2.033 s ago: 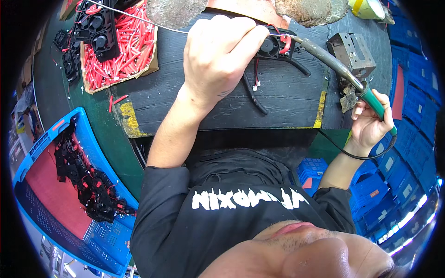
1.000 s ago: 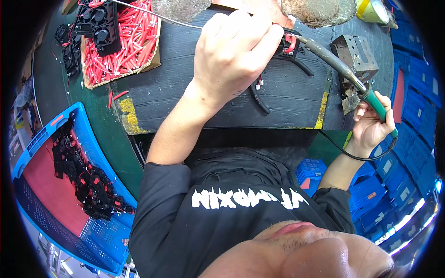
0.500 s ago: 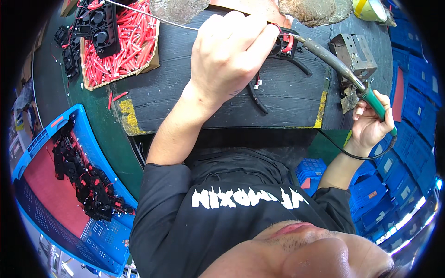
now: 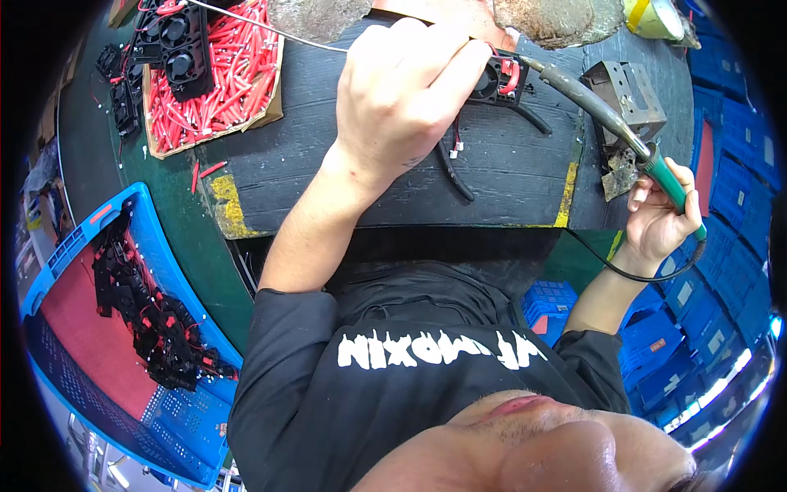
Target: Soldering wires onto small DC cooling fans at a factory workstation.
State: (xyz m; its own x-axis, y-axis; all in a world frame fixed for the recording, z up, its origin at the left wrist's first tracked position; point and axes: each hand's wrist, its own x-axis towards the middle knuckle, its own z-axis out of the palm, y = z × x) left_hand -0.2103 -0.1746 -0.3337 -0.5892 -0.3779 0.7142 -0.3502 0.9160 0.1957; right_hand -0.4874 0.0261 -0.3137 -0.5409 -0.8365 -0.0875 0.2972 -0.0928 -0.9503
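1. L hand (image 4: pixel 402 90): fingers pinched closed on thin grey wire (image 4: pixel 270 30), which enters from upper L. Whether they also grip the fan: can't tell, tips partly hidden.
2. R hand (image 4: pixel 660 221): fingers curled round green handle of iron (image 4: pixel 590 102); shaft slants up-L from them.
3. Fan (image 4: pixel 489 84): just R of L fingers, over worktop (image 4: pixel 508 193); red lead (image 4: pixel 511 75) at its R end. White plug (image 4: pixel 457 149) below L fingers, black handles (image 4: pixel 453 176) lower still.
4. Change vs approx. 0.5 s ago: iron shifted slightly R; more of fan shows beside L fingers. Judged: tip perhaps eased off the joint, i.e. a pause or re-aim; contact unconfirmed.
5. Writing: white lettering (image 4: pixel 443 351) on shirt, well below L fingers, not transcribed. Blue crates (image 4: pixel 721 246) beyond R fingers carry pale labels, too small to read. Fan: no legible mark.
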